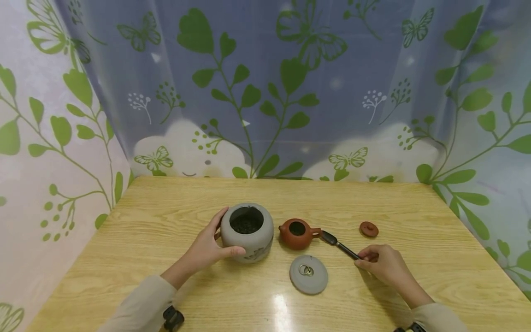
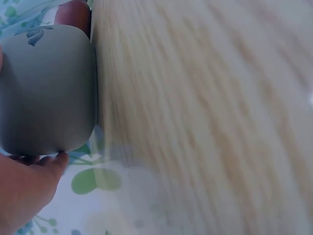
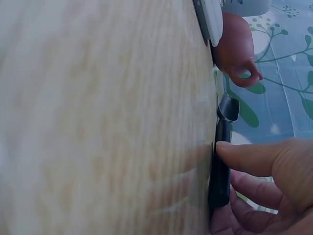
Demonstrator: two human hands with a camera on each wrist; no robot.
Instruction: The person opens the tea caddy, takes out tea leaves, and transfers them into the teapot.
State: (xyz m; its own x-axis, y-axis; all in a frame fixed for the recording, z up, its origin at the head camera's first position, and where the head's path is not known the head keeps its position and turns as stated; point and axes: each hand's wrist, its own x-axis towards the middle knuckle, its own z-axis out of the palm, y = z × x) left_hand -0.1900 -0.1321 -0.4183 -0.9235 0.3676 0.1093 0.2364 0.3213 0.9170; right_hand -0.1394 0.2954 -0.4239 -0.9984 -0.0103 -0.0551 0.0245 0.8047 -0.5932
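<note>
My left hand (image 1: 207, 249) holds a grey round jar (image 1: 244, 242) by its side, thumb at the front and fingers behind. Dark loose contents, like tea leaves, show through the jar's open mouth. In the left wrist view the fingertips touch the jar (image 2: 49, 93). My right hand (image 1: 386, 265) pinches the handle end of a black tea scoop (image 1: 347, 251); its head points toward the teapot's handle. The right wrist view shows thumb and fingers on the scoop's handle (image 3: 221, 176), close to the tabletop. Between the hands, a small reddish-brown teapot (image 1: 295, 242) stands uncovered.
A grey lid (image 1: 316, 280) with a metal ring lies in front of the teapot. The small reddish-brown teapot lid (image 1: 368, 229) lies to the right, beyond my right hand. A patterned curtain (image 1: 265, 92) hangs behind the wooden table (image 1: 199, 193).
</note>
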